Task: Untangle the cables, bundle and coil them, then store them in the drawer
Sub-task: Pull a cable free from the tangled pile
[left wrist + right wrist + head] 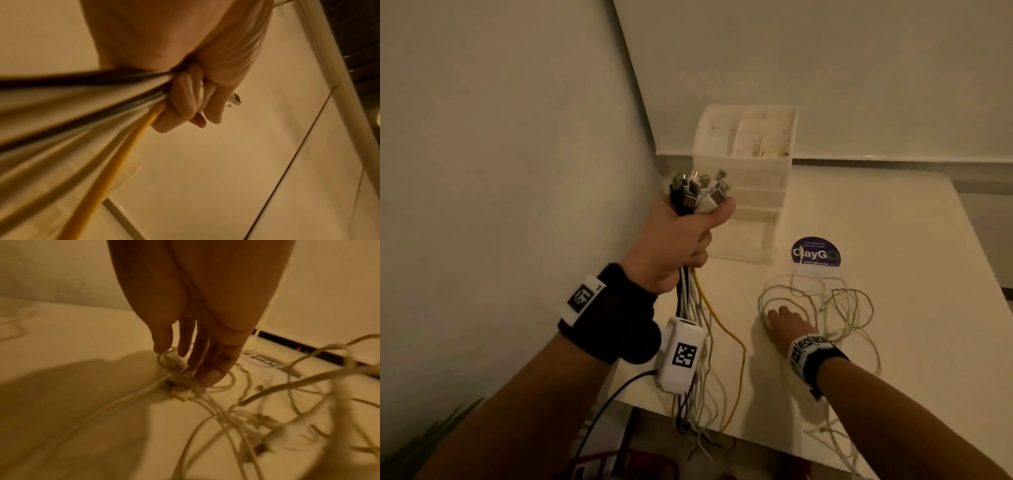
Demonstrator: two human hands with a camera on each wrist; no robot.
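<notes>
Leftward, the left hand point(681, 240) is clenching the gathered cables point(697, 192), plugs upward, tails dangling over the bench point(893, 222) edge; rightward, the right hand point(786, 323), fingers relaxed, is touching the loose white tangle point(835, 305) sprawling beyond and rightward; nearest reach.

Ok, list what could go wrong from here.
1. The bundle of cables gripped by the left hand trails over the table edge; lifting further could snag the hanging ends.
2. The loose white cables under the right hand overlap in loops, so pulling one may tighten a knot.
3. A loop lies near the drawer organizer and might drag it.
</notes>
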